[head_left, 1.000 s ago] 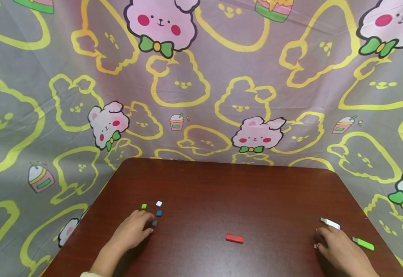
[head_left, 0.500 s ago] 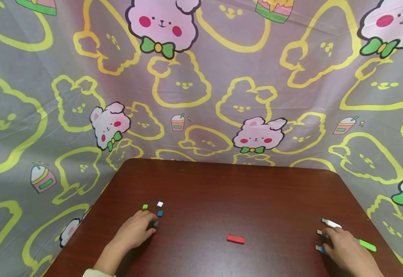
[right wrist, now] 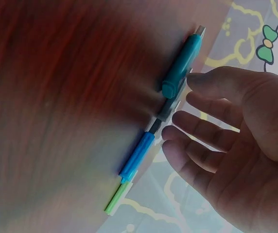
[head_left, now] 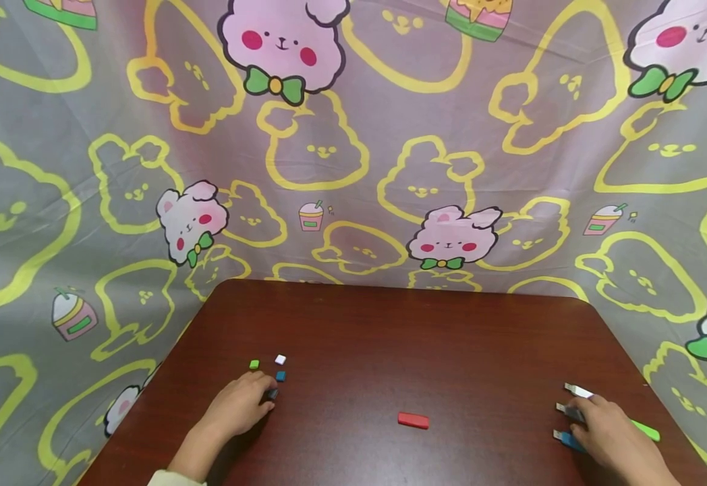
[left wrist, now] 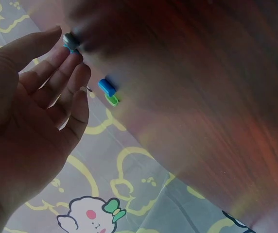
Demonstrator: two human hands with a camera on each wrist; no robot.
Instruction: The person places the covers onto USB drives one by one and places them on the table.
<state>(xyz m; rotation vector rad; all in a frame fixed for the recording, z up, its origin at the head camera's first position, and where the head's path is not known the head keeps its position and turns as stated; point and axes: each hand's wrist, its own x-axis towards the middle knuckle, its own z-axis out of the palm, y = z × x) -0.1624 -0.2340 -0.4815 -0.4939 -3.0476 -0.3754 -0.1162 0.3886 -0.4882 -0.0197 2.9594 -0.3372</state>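
Note:
My left hand (head_left: 239,403) rests at the left of the table, fingers relaxed, by a small dark grey cap (head_left: 272,393). In the left wrist view, the cap (left wrist: 71,41) sits just past the thumb and fingertips; contact is unclear. Blue (head_left: 280,376), white (head_left: 280,360) and green (head_left: 254,364) caps lie beyond it. My right hand (head_left: 617,435), fingers loosely bent and apart, hovers over a row of USB sticks: white (head_left: 581,390), dark grey (head_left: 569,412), blue (head_left: 567,440) and green (head_left: 645,430). They are partly hidden by the hand, their metal plugs pointing left.
A red stick-shaped piece (head_left: 413,420), likely a capped USB stick, lies near the middle of the brown wooden table (head_left: 402,344). Patterned cloth (head_left: 353,169) hangs behind the table and along both sides.
My right hand has drawn back towards the right, uncovering the metal plugs and front parts of the dark grey and blue USB sticks. My left hand has hardly moved.

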